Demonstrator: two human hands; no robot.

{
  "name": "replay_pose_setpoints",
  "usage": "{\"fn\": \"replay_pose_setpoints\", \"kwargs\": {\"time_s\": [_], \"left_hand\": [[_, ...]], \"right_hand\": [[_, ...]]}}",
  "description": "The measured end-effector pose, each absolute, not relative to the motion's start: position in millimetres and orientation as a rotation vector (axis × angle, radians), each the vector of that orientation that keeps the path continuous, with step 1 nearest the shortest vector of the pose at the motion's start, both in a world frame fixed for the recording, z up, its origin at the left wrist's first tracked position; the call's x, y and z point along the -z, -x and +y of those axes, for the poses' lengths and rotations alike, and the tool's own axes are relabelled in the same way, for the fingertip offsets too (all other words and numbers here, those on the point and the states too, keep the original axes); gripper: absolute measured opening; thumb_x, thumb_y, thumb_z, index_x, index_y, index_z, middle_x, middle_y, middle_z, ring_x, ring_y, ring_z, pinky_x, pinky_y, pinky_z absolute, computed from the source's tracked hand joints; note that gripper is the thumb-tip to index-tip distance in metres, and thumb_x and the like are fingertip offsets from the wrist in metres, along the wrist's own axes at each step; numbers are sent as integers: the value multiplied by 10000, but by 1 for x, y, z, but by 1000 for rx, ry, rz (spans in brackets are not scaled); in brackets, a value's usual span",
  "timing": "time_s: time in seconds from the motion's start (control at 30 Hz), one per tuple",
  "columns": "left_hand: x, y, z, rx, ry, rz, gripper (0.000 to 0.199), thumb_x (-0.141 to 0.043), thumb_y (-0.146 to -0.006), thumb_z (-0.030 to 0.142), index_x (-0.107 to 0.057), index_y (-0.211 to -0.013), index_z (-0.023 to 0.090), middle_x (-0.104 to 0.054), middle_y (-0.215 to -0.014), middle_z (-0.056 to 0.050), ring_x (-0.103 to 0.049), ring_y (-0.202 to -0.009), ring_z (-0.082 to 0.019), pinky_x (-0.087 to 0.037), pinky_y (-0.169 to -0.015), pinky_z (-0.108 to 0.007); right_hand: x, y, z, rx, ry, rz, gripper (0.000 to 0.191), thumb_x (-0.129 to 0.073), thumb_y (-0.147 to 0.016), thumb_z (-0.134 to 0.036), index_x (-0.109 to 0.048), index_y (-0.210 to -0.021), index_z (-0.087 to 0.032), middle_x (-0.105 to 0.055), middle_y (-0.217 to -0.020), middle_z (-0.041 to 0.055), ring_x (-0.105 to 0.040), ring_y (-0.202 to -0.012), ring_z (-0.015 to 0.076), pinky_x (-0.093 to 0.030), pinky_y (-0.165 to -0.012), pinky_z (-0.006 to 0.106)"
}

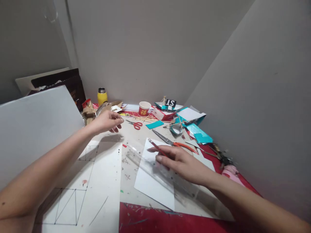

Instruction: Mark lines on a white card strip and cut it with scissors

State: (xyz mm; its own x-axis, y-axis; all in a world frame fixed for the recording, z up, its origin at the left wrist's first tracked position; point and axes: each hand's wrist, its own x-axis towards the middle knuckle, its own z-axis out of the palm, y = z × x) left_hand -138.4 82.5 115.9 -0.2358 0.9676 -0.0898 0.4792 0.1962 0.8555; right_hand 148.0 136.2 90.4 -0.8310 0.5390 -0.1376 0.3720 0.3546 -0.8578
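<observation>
My left hand (109, 121) hovers over the far part of the table, fingers loosely bent and apart, holding nothing. Just to its right lie small scissors with red handles (137, 125). Between the fingers of my right hand (178, 161) is a dark red pencil (155, 147), slanting up to the left. Below that hand a clear plastic ruler (143, 167), partly blurred, crosses a white sheet (148, 181); whether the hand touches it I cannot tell. Large orange-handled scissors (167, 139) lie just beyond my right hand. A white board (104, 181) with ruled black lines lies under my left arm.
At the back stand a yellow bottle (102, 96) and a red-and-white paper cup (144, 109). Thin wooden sticks (143, 118) and turquoise card pieces (199, 132) lie scattered behind and right. A large white panel (41, 129) leans at left. Grey walls enclose the table.
</observation>
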Motion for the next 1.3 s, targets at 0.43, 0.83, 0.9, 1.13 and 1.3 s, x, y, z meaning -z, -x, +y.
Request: {"fn": "replay_pose_setpoints", "kwargs": {"time_s": [0.43,0.83,0.9,1.13,1.3], "left_hand": [[-103,180,39,-813,-1297,1509,225,-760,-718,364,-728,-854,187,-710,-741,-22,-648,-677,-147,-512,-636,-263],[-91,214,9,-1056,-1143,1636,216,-777,-721,359,-704,-829,187,-662,-647,7,-569,-557,-99,-480,-564,-228],[-87,213,9,-1087,-1128,1624,215,-769,-733,362,-692,-829,185,-660,-642,9,-561,-539,-90,-466,-545,-215],[-81,184,15,-1111,-1191,1510,251,-710,-792,418,-665,-870,183,-687,-732,-7,-596,-606,-105,-496,-592,-235],[-86,174,14,-1118,-1244,1453,262,-705,-803,433,-652,-852,181,-694,-731,-8,-587,-608,-102,-490,-600,-238]], "right_hand": [[-83,-29,157,-1491,468,-2528,223,-568,-825,-170,-683,-1012,-136,-695,-699,11,-616,-680,149,-447,-662,266],[-70,-10,168,-1649,402,-2540,101,-653,-787,-245,-680,-781,-147,-643,-635,-7,-545,-593,121,-425,-621,262],[-68,-10,168,-1705,389,-2531,136,-658,-791,-279,-669,-755,-148,-620,-609,-14,-516,-563,111,-403,-588,253],[-66,-3,157,-1927,333,-2465,217,-692,-772,-359,-682,-782,-143,-569,-584,-47,-403,-507,75,-313,-507,220],[-69,-10,147,-1995,335,-2426,312,-667,-807,-425,-654,-692,-135,-544,-527,-49,-320,-470,65,-245,-466,221]]}}
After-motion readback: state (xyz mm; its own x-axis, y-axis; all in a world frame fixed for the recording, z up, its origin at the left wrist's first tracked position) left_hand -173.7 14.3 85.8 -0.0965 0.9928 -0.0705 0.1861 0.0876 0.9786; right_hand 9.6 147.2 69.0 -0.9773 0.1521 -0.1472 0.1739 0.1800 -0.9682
